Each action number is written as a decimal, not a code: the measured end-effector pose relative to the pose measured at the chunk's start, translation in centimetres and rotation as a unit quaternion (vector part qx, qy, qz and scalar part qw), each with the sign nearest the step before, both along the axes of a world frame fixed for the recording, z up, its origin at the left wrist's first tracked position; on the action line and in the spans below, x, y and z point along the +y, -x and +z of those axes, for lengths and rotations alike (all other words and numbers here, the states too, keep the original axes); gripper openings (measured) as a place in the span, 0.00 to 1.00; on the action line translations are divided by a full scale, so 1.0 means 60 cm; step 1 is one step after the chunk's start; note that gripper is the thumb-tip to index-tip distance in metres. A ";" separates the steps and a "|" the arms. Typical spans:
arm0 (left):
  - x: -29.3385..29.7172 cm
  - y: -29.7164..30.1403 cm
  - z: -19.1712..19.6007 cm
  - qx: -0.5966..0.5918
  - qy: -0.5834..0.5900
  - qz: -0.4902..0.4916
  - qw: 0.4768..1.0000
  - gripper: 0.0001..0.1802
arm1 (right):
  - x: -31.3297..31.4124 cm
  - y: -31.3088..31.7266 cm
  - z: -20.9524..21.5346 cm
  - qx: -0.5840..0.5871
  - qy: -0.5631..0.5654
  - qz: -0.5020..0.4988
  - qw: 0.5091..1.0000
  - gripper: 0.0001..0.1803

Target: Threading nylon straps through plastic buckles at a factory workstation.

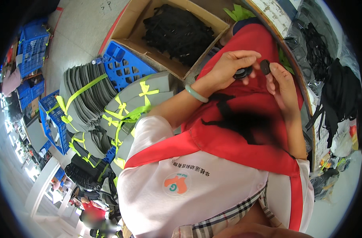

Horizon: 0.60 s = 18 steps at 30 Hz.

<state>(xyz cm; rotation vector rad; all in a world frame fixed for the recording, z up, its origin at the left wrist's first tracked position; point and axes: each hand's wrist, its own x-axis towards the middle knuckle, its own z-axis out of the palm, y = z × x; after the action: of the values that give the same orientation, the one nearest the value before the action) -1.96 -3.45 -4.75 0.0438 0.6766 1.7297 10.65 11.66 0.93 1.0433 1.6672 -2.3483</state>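
Where your left hand (233, 66) is: reaching in from the left above your lap, its wrist ringed by a pale green bangle (196, 94), the thumb and forefinger stretched toward your other hand.
Left fingers: curled in around dark round pieces (241, 73), partly hidden, so you cannot tell how many there are.
Your right hand (283, 81): raised from a forearm that runs up along the right of your lap, thumb side turned toward the left hand, lower fingers loosely bent.
Right fingers: pinched nearly together at the tips, with a dark oval piece (265, 67) gripped by its edge.
Oval piece: flat, brownish black, tilted nearly upright with its broad face showing; it sits between your two hands, just beside the left fingertips.
Round pieces: black, with a slight gleam along the rims, tucked under your left thumb.
Red apron (254, 43): spread beneath both hands, with black straps (228, 113) lying on it nearer your body.
Cardboard box (157, 55): beyond your left hand, holding a black heap (177, 33).
Desk (273, 14): at your right, its edge alongside your right arm.
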 end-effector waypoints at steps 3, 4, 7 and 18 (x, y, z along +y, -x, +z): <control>0.000 -0.009 0.007 0.104 -0.022 -0.026 0.994 0.13 | 0.010 -0.013 -0.012 -0.020 0.178 -0.010 0.984 0.10; 0.004 -0.012 0.012 0.181 -0.014 -0.042 0.982 0.14 | 0.010 -0.013 -0.009 -0.038 0.213 0.013 0.976 0.10; 0.020 -0.015 0.018 0.287 -0.009 -0.028 0.957 0.14 | 0.007 -0.015 -0.009 -0.025 0.221 -0.010 0.975 0.10; 0.061 0.003 0.044 0.096 0.091 -0.267 0.955 0.23 | 0.031 -0.069 -0.006 0.099 -0.180 -0.019 0.978 0.06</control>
<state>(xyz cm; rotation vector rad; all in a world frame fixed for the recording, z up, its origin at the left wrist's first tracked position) -2.13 0.24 -2.09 0.2478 0.8729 1.1472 14.77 13.53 0.60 0.9174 2.2290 -2.2905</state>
